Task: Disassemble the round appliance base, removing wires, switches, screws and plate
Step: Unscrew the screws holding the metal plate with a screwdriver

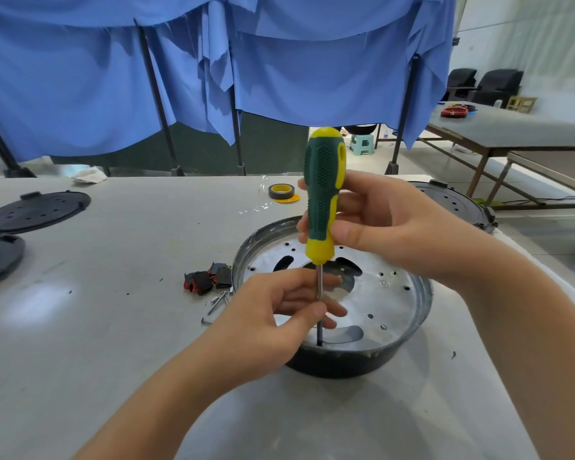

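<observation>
right hand [379, 227] grips ribbed screwdriver [322, 194] | left hand [279, 313] pinches shaft (steel) | round base [409, 313]

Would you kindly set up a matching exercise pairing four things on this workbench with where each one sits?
Things:
1. screwdriver
2. tape roll
3. switches
4. loose screws

Places:
A. in a small pile on the table just left of the round base
B. scattered on the table just in front of the switches
C. upright, handle gripped by the right hand, shaft pinched by the left hand
D. on the table behind the base

Pairs: 1-C, 2-D, 3-A, 4-B
</observation>
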The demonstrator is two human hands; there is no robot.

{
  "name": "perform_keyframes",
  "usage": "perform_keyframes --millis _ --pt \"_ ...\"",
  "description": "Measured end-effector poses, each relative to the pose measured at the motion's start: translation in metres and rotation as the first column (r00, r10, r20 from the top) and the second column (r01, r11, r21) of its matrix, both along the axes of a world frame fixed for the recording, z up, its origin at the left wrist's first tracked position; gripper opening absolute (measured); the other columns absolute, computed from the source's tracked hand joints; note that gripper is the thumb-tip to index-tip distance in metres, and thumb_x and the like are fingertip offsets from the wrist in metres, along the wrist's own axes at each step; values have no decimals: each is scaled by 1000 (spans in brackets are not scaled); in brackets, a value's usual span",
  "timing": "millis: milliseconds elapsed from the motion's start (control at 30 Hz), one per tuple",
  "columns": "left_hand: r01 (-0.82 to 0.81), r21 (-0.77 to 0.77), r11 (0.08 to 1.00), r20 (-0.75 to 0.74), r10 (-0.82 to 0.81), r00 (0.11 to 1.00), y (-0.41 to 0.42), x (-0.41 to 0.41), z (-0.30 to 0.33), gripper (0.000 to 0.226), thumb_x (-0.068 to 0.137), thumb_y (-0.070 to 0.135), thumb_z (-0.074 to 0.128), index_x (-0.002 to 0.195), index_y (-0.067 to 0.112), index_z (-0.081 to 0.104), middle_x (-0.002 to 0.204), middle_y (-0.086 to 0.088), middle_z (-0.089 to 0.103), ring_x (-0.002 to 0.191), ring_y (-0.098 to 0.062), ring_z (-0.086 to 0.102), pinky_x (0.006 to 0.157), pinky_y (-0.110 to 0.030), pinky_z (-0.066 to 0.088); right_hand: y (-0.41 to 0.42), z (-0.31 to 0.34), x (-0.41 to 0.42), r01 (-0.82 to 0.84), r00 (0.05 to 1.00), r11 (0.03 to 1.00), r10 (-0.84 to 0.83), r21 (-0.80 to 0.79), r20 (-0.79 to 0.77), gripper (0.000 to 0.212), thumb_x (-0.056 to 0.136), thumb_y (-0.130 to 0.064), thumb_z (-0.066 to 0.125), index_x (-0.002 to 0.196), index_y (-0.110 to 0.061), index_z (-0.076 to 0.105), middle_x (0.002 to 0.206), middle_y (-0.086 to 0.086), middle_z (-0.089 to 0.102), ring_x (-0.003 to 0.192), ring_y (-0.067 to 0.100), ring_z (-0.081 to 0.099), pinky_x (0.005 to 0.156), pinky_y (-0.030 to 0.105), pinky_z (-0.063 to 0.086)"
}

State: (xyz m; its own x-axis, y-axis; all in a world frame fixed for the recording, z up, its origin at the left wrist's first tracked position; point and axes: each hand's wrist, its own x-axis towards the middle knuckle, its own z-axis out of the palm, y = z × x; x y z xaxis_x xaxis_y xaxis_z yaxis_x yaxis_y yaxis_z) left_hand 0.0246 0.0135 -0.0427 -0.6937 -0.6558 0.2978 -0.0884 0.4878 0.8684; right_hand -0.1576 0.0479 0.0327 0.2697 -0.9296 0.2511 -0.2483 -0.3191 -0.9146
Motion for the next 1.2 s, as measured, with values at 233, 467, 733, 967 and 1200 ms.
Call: perform_keyframes --millis 233,467,733,967,1200 --pt "-129 41 991 -87 132 987 -3 -4 -4 16 65 20 83 77 22 71 67 7 73 63 -9 71 65 -16 54 1 1 4 72 990 997 -73 -11 -117 41 64 -29 83 102 -25 69 103 -7 72 97 18 68 80 22 56" --pt "-103 -23 994 -47 102 994 -1 -4 -4 11 73 31 74 83 30 70 77 14 72 70 -3 69 70 -17 54 6 5 2 -36 999 999 37 38 -14 46 79 -4 68 124 -10 56 100 9 74 97 20 70 79 24 55" --pt "-134 20 991 -86 136 987 -1 -5 -3 13 68 20 82 77 25 74 69 8 74 64 -7 70 67 -16 55 7 7 5 36 984 999 -33 14 -176 54 69 -28 80 120 -25 61 101 -7 72 98 9 67 82 23 54" --pt "-99 -7 995 -62 98 993 0 -4 -3 9 74 27 74 83 27 74 80 13 75 75 -4 71 74 -16 54 7 7 4 27 997 999 -24 39 -76 60 72 -8 74 128 -15 53 94 4 75 86 12 72 70 17 53" --pt "-97 -15 995 -59 96 994 0 -4 -2 14 76 11 76 77 25 75 73 11 75 68 -5 71 70 -14 53 5 4 3 -7 994 996 16 88 -104 69 78 -16 73 137 -25 40 113 -3 71 106 10 66 85 20 53"
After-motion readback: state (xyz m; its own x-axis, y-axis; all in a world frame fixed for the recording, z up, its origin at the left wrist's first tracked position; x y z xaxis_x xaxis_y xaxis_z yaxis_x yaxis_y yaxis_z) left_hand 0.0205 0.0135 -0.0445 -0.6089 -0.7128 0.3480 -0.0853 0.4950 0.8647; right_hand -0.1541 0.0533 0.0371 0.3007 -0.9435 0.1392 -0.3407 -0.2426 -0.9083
